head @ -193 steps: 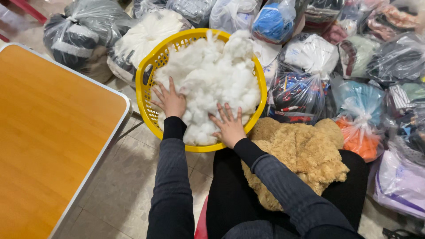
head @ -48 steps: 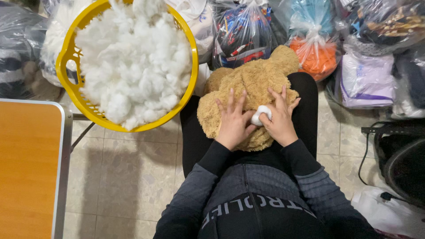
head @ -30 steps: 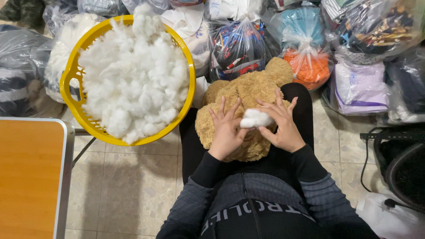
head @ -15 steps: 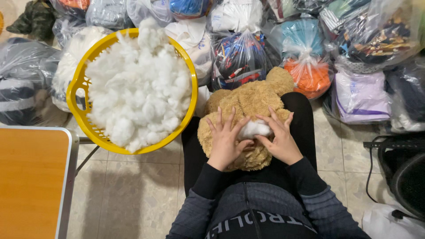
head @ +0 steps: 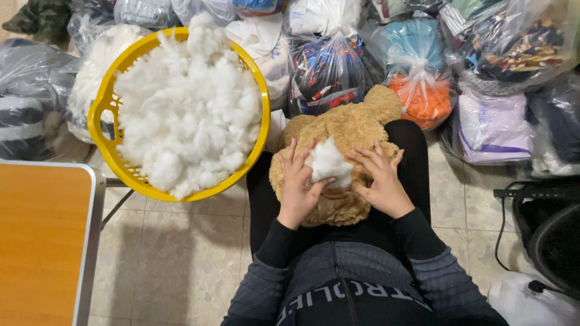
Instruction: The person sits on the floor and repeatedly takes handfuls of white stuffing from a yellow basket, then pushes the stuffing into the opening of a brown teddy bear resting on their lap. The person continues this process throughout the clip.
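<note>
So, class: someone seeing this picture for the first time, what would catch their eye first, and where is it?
First, the yellow basket heaped with white stuffing, upper left beside the orange table. Then, at centre, the tan plush toy on the person's lap, with the left hand and right hand pressing a white tuft into it. Behind, tied plastic bags crowd the floor.
</note>
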